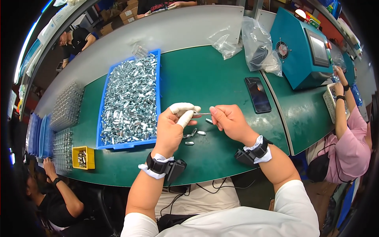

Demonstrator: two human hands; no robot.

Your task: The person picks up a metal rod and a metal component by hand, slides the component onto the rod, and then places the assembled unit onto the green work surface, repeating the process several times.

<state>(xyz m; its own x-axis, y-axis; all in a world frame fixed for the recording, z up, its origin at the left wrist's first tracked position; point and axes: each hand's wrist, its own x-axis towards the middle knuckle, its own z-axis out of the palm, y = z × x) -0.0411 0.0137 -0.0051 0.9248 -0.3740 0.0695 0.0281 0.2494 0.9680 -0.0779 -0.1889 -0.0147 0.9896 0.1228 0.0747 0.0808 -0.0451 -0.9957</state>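
A thin metal rod (203, 114) spans the gap between my two hands above the green table. My left hand (169, 127), with white covers on its thumb and forefinger, pinches the rod's left end. Whether a small metal piece sits on that end is hidden by the fingers. My right hand (233, 122) is bare and closed, gripping the other end between thumb and fingers. Below the hands lie several short silvery metal pieces (189, 143) on the table. To the left, a blue tray (158, 83) is heaped with similar small metal parts (128, 102).
A yellow bin (90, 164) with metal pieces stands left of the tray's near corner, beside stacked clear trays (63, 148). A phone (258, 95) lies at right. Plastic bags (256, 49) and a teal machine (298, 51) are farther back. Co-workers sit on both sides.
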